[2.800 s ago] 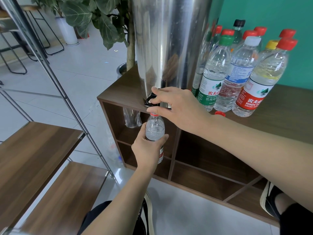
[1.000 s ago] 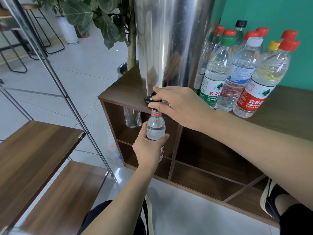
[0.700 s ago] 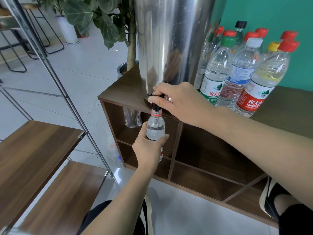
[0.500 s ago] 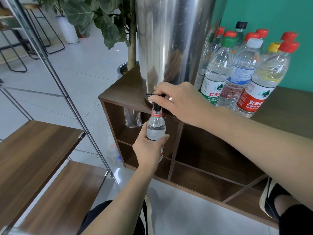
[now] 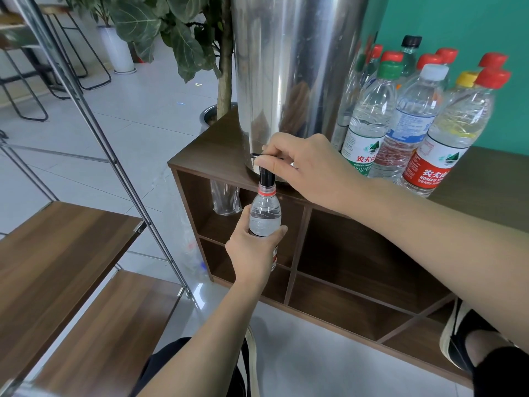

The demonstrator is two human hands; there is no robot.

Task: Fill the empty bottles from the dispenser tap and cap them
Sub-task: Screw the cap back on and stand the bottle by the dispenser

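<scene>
2 hands busy: left hand (image 5: 253, 253) wrapped round bottle (image 5: 264, 217), held upright w/ neck right under black tap (image 5: 266, 176). Right hand (image 5: 309, 167) pinches tap lever at dispenser (image 5: 292, 67) base. Capped bottles (image 5: 415, 121) stand beside it on cabinet (image 5: 206, 150).

A single head-worn view looks forward and steeply down from close above the left hand (image 5: 253, 250) and right hand (image 5: 303, 167), facing the cabinet (image 5: 200, 156) beyond them; wide-angle edges probably bend.
</scene>
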